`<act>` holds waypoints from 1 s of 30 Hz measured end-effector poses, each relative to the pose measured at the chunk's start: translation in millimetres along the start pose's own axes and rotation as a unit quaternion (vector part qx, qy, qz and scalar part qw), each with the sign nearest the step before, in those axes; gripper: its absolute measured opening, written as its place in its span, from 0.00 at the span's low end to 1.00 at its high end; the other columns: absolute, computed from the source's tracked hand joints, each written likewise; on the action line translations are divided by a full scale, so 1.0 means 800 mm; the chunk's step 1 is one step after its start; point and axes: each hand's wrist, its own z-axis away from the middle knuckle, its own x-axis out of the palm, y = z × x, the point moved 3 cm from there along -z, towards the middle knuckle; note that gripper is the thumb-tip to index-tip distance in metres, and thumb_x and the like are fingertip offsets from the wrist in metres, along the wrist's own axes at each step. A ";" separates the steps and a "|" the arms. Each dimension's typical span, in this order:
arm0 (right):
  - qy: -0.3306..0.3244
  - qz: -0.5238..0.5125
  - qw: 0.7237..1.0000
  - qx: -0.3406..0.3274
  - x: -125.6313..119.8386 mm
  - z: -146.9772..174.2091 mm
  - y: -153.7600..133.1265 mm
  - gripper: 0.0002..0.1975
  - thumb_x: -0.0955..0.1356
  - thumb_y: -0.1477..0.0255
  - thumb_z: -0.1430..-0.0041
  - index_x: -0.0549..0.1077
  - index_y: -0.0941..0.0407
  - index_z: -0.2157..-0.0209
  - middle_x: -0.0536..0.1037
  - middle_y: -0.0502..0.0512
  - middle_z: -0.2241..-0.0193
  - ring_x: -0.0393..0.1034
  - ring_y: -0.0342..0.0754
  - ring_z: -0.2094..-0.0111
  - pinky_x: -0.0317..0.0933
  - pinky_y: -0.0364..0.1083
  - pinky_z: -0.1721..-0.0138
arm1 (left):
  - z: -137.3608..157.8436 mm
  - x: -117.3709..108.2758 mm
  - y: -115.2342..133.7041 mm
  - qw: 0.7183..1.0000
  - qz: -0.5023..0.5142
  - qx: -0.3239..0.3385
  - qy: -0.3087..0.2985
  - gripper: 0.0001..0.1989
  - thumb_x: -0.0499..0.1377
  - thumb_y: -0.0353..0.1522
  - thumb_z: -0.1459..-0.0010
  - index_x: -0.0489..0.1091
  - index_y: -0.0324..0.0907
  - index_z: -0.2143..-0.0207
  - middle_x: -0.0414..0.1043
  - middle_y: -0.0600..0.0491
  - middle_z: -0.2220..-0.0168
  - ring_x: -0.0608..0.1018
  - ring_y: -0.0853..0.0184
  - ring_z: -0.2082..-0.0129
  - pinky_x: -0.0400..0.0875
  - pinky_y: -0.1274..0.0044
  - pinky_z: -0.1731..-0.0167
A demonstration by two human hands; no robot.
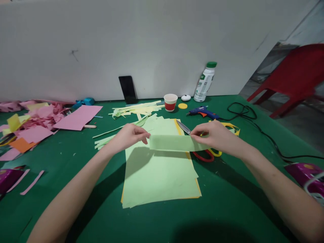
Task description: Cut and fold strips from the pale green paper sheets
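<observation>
Stretched between my two hands is a light green paper strip (172, 143), held level above a stack of green paper sheets (162, 182) with orange edges showing beneath. My left hand (131, 136) pinches the strip's left end between thumb and fingers. Toward the strip's right part, my right hand (215, 136) pinches its upper edge. Under and beside the right hand lie scissors (184, 128) with grey blades and red and yellow handles; part of them is hidden. Narrow green paper strips (106, 141) lie left of the stack, beyond my left hand.
Along the white wall stand a phone (128, 88), a paper cup (170, 102) and a bottle (205, 82). A blue glue gun (202, 111) trails a black cord (275, 148) to the right. Pink paper (78, 118) and scraps cover the left. A red chair (296, 71) stands beyond the table.
</observation>
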 end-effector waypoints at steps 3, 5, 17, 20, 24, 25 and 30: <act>0.032 0.031 0.999 -0.011 0.003 0.001 -0.007 0.11 0.61 0.74 0.47 0.74 0.56 0.75 0.78 0.52 0.73 0.68 0.46 0.73 0.56 0.45 0.73 | -0.001 -0.003 0.000 0.989 -0.017 0.040 0.141 0.15 0.46 0.29 0.44 0.72 0.38 0.66 0.74 0.50 0.70 0.74 0.68 0.71 0.67 0.77 0.71; 0.033 0.037 0.998 -0.024 0.009 0.002 -0.017 0.11 0.60 0.75 0.47 0.74 0.56 0.74 0.78 0.51 0.73 0.68 0.46 0.73 0.56 0.44 0.73 | 0.004 0.010 0.014 0.974 -0.019 0.139 0.176 0.21 0.42 0.20 0.49 0.68 0.38 0.60 0.73 0.49 0.60 0.73 0.67 0.60 0.67 0.74 0.60; 0.040 0.050 0.996 -0.054 0.037 0.023 -0.062 0.09 0.63 0.76 0.48 0.75 0.58 0.75 0.77 0.52 0.77 0.70 0.45 0.75 0.55 0.42 0.74 | 0.035 0.074 0.068 0.936 -0.138 0.297 0.130 0.12 0.46 0.29 0.40 0.69 0.37 0.69 0.73 0.52 0.74 0.74 0.71 0.75 0.69 0.72 0.60; 0.047 0.051 0.996 -0.053 0.041 0.024 -0.064 0.09 0.63 0.76 0.48 0.75 0.58 0.76 0.76 0.52 0.78 0.69 0.45 0.76 0.55 0.42 0.75 | 0.035 0.076 0.067 0.938 -0.146 0.288 0.126 0.12 0.47 0.29 0.41 0.69 0.37 0.70 0.74 0.53 0.74 0.74 0.70 0.75 0.70 0.73 0.62; 0.055 0.058 0.995 -0.053 0.041 0.024 -0.064 0.10 0.63 0.76 0.48 0.74 0.57 0.77 0.76 0.52 0.79 0.69 0.44 0.77 0.54 0.41 0.76 | 0.036 0.077 0.064 0.960 -0.118 0.237 0.086 0.09 0.49 0.28 0.43 0.69 0.37 0.67 0.74 0.51 0.70 0.75 0.68 0.74 0.67 0.79 0.77; 0.057 0.061 0.995 -0.059 0.041 0.025 -0.064 0.10 0.63 0.76 0.48 0.74 0.57 0.77 0.76 0.52 0.79 0.69 0.44 0.77 0.53 0.41 0.76 | 0.036 0.077 0.064 0.966 -0.096 0.229 0.077 0.09 0.50 0.28 0.44 0.70 0.38 0.67 0.74 0.52 0.70 0.75 0.69 0.74 0.67 0.79 0.76; 0.063 0.088 0.991 -0.083 0.040 0.027 -0.064 0.11 0.62 0.76 0.47 0.74 0.57 0.78 0.76 0.52 0.80 0.69 0.44 0.78 0.52 0.41 0.78 | 0.029 0.072 0.059 0.986 -0.019 0.160 0.048 0.09 0.51 0.29 0.46 0.71 0.40 0.70 0.75 0.54 0.73 0.75 0.70 0.75 0.67 0.80 0.73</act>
